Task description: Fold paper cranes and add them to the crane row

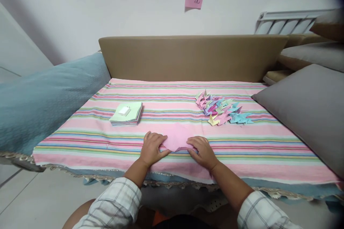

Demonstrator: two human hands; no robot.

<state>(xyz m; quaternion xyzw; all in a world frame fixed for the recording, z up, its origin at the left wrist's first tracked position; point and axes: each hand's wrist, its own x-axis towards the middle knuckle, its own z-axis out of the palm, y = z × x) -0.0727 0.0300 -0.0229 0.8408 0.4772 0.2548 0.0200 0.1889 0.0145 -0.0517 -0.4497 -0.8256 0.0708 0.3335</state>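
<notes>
A pink sheet of paper (177, 136) lies partly folded on the striped cloth (268, 150) near the front edge. My left hand (152, 149) presses on its left corner with curled fingers. My right hand (202, 151) pinches the paper's lower right edge. Both hands touch the paper, one at each side.
A stack of pastel paper squares (127, 113) with a small white object on top sits to the left. A heap of several folded paper cranes (221, 110) lies to the right. A teal cushion (40, 103) borders the left, grey cushions (309, 111) the right, a tan backrest (188, 57) behind.
</notes>
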